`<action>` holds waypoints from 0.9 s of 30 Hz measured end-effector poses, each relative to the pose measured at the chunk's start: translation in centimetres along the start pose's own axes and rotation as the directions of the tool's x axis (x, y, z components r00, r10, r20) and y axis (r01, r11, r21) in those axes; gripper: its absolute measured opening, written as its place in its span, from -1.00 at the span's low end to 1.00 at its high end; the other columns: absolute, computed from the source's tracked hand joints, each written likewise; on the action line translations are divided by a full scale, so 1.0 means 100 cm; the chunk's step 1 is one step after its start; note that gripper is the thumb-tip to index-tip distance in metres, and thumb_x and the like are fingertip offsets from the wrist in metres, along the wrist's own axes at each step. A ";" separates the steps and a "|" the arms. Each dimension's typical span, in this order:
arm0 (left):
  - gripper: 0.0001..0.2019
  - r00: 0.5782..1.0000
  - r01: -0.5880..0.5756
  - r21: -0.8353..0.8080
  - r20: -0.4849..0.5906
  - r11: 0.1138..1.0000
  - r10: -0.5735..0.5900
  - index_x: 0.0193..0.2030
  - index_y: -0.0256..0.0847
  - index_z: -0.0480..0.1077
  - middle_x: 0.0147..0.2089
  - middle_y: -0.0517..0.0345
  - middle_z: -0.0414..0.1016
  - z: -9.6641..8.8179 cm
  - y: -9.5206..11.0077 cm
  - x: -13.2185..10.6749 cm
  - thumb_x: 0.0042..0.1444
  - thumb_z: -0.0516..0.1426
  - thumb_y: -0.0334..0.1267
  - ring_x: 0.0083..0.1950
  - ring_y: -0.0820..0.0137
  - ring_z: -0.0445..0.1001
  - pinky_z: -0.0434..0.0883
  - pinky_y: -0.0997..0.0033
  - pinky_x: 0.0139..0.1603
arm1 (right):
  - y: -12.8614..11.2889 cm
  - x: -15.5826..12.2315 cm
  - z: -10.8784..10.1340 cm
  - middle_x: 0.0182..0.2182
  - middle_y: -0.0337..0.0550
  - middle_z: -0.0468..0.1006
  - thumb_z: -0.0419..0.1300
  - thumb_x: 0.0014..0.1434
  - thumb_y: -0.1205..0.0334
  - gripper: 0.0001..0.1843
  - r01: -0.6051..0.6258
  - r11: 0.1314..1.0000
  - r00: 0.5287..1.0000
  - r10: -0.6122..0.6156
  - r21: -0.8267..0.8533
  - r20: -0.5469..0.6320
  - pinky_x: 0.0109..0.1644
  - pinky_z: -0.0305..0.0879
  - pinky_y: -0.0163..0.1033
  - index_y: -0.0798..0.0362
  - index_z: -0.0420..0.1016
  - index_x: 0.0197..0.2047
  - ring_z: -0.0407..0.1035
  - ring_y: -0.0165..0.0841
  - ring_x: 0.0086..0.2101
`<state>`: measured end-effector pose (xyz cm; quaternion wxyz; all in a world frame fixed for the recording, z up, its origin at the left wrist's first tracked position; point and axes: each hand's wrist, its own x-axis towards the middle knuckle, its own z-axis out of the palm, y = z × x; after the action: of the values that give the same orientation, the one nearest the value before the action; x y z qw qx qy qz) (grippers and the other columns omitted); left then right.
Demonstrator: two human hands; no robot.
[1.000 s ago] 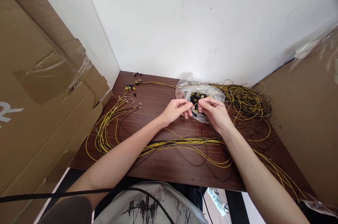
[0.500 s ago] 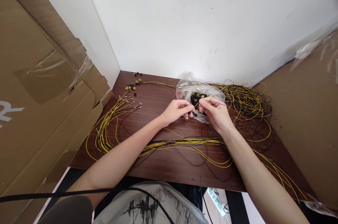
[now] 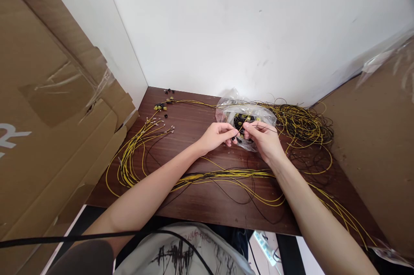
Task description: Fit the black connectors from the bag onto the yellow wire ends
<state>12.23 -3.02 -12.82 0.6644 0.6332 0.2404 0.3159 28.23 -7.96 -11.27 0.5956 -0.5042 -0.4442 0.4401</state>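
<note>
Over the front of a clear plastic bag (image 3: pixel 224 113) of small black and yellow parts (image 3: pixel 239 118), my two hands work close together. Thumb and fingertips of my left hand (image 3: pixel 217 136) are pinched on a small black part (image 3: pixel 234 138), mostly hidden by the fingers. My right hand (image 3: pixel 263 137) pinches a thin yellow wire (image 3: pixel 248 117), which slants between the hands; a thin black wire (image 3: pixel 267 127) passes over its fingers. How the wire and the black part meet is too small to tell.
A tangled heap of yellow and black wires (image 3: pixel 304 124) lies on the brown table (image 3: pixel 190 130) at right. A long wire bundle (image 3: pixel 223 174) runs along the front, its tipped ends at left. Loose black and yellow pieces (image 3: pixel 161 106) sit back left. Cardboard (image 3: pixel 64 106) stands on both sides.
The yellow wire between my hands has tilted more upright. My right hand has shifted very slightly, and my left hand keeps its pinch in nearly the same place.
</note>
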 end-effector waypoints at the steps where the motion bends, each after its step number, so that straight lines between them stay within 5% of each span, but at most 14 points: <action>1: -0.67 1.000 0.000 0.000 0.000 1.000 0.000 -0.34 -0.42 0.40 -0.47 0.07 0.48 0.000 0.000 0.000 0.04 0.17 -0.09 -0.55 0.58 0.36 0.32 0.56 -0.46 | 0.000 0.000 0.000 -0.64 -0.27 0.41 0.37 -0.11 0.15 -0.79 0.001 1.000 1.000 -0.001 0.004 -0.006 -0.42 0.19 -0.33 0.09 0.49 -0.55 0.22 -0.50 -0.57; 15: -0.66 1.000 -0.002 -0.040 0.008 0.999 0.003 -0.35 -0.41 0.41 -0.50 0.12 0.45 0.000 -0.001 0.001 0.01 0.19 -0.07 -0.55 0.58 0.36 0.33 0.55 -0.47 | 0.001 -0.001 0.002 -0.63 -0.27 0.39 0.36 -0.12 0.09 -0.75 -0.040 0.999 0.999 0.040 0.034 -0.009 -0.44 0.19 -0.35 0.10 0.48 -0.53 0.21 -0.51 -0.57; 19: -0.68 0.994 -0.001 -0.181 -0.108 0.983 -0.019 -0.33 -0.39 0.42 -0.47 0.12 0.45 0.000 0.000 0.001 -0.03 0.23 -0.10 -0.53 0.58 0.36 0.38 0.53 -0.45 | 0.000 -0.002 0.003 -0.59 -0.26 0.44 0.36 -0.13 0.05 -0.72 -0.086 0.995 0.990 0.090 -0.046 0.108 -0.46 0.19 -0.35 0.08 0.49 -0.45 0.24 -0.50 -0.56; 27: -0.70 0.960 -0.098 -0.317 -0.280 0.943 0.005 -0.33 -0.42 0.42 -0.42 0.09 0.46 0.000 -0.002 0.002 -0.07 0.27 -0.16 -0.45 0.52 0.42 0.47 0.45 -0.35 | 0.002 -0.006 0.009 -0.49 -0.18 0.54 0.31 -0.06 0.08 -0.75 0.066 0.963 0.984 -0.019 -0.261 0.178 -0.36 0.26 -0.30 0.09 0.52 -0.39 0.34 -0.44 -0.48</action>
<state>12.43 -2.83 -13.04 0.7119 0.4700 0.2576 0.4538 27.18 -8.32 -11.46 0.4908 -0.5294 -0.5603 0.4061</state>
